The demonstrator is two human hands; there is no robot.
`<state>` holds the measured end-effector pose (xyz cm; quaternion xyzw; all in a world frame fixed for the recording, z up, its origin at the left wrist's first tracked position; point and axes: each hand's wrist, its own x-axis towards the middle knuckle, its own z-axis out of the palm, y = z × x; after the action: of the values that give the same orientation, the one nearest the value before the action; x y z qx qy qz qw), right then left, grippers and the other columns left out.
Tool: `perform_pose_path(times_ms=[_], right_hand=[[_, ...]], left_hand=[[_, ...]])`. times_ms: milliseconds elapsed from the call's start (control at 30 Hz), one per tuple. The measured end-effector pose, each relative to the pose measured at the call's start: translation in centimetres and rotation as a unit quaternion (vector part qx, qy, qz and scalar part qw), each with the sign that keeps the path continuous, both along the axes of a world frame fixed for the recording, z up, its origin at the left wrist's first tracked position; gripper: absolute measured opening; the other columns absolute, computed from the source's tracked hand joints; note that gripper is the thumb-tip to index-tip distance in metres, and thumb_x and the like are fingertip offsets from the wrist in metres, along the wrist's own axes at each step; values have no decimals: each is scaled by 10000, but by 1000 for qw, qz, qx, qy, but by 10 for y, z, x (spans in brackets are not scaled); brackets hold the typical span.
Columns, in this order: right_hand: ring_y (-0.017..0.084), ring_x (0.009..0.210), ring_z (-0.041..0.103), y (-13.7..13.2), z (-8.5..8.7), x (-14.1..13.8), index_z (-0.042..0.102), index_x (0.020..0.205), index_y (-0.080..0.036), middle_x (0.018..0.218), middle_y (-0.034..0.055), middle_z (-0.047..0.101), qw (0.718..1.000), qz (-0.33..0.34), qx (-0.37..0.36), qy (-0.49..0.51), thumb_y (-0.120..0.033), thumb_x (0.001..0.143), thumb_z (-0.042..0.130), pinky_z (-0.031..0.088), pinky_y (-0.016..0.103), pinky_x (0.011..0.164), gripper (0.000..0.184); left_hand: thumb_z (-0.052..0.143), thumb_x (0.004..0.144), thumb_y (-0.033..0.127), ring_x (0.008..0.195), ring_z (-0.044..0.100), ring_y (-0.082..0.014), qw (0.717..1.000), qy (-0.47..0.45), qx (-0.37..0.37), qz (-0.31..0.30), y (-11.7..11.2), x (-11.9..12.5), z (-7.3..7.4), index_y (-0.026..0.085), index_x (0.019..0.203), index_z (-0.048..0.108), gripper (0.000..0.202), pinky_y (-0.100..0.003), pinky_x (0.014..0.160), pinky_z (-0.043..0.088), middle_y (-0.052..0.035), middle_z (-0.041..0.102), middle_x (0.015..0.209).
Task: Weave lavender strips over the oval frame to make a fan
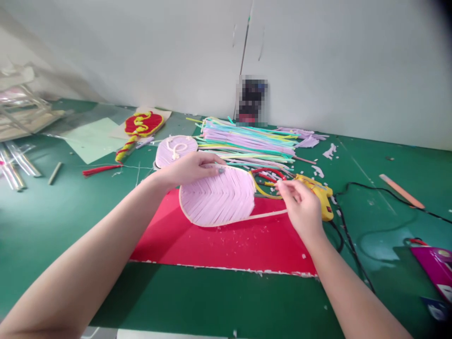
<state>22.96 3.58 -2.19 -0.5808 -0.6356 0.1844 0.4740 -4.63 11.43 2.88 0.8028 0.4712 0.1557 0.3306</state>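
Observation:
My left hand [194, 167] grips the upper left rim of a lilac, fan-shaped piece [215, 197] covered in slanting fuzzy strips. A pale edging strip [270, 215] follows the piece's lower rim and stretches off to the right. It runs to my right hand [302, 200], whose thumb and fingers are pinched together; the strip's far end is hidden by the hand. A red sheet [226, 249] lies under the piece. Just behind the right hand rests a yellow glue gun [319, 193]. A second lilac piece [176, 148] with a cream cord on it lies behind my left hand.
A heap of pastel pipe cleaners [247, 143] lies at the back. To the left are a red and yellow fan [144, 125], a red tassel [102, 170] and a pale green sheet [92, 139]. A black cable [348, 235], an orange stick [402, 191] and a purple packet [432, 266] are at right.

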Motion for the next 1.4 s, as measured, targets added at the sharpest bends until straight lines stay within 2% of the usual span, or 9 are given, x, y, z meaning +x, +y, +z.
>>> perform_pose_path(times_ms=[167,333,467,600,700,800,933,1200,1400], right_hand=[[218,863,679,-6,2,-6,675,899,-202,916,55,720,972,160,-169,41,-482,832,579,550,341,783,304],[216,854,661,-10,8,-13,664,786,-195,846,34,706,948,240,-209,12,-448,829,588,541,336,758,267],[195,763,648,-3,3,-7,679,813,-178,799,30,697,958,172,-198,119,-441,791,634,526,317,697,268],[165,741,630,7,-5,-1,696,899,-192,844,28,703,931,74,-171,313,-429,714,721,513,294,677,301],[126,671,587,11,-7,0,701,842,-200,791,11,685,899,23,-148,412,-414,669,762,466,235,567,281],[102,674,570,13,-5,0,707,808,-214,792,-8,676,874,18,-140,465,-377,638,791,444,209,564,250],[92,661,555,12,-3,-3,709,841,-222,792,-16,673,868,37,-156,471,-369,636,794,426,204,563,266],[114,615,534,7,-9,-9,684,800,-188,700,-9,636,891,97,-192,400,-433,696,742,446,261,615,273],[133,651,578,6,-7,-7,687,883,-173,792,26,678,917,101,-202,329,-492,726,693,463,271,626,356]], left_hand=[[543,818,439,919,620,-162,999,3,-11,-39,-10,10,8,237,1062,665,340,-231,780,464,-2,687,1029],[537,824,463,984,607,-189,999,-17,-17,-46,-16,15,13,234,1103,653,378,-265,841,466,-11,680,1088],[350,896,585,1076,584,-233,983,-164,-23,78,-9,12,6,178,1261,540,580,-334,897,465,-97,645,1180],[230,912,616,1142,564,-265,911,-352,-115,182,-1,18,-1,115,1354,419,695,-386,940,451,-172,607,1230],[297,894,625,1166,549,-290,841,-454,-232,181,-4,31,-9,83,1316,459,706,-402,964,434,-204,573,1269],[438,873,578,1157,557,-286,802,-484,-338,94,-17,47,-20,118,1212,556,584,-399,976,425,-176,597,1251],[604,825,474,1097,593,-264,794,-488,-363,17,-39,66,-33,132,1130,619,458,-360,935,452,-150,637,1197],[654,799,338,1070,601,-268,781,-526,-329,77,-55,80,-40,185,1164,606,399,-322,801,523,-117,612,1242],[652,786,302,865,659,-216,787,-503,-335,123,-56,81,-41,166,1050,653,297,-271,661,523,-105,685,1077]])
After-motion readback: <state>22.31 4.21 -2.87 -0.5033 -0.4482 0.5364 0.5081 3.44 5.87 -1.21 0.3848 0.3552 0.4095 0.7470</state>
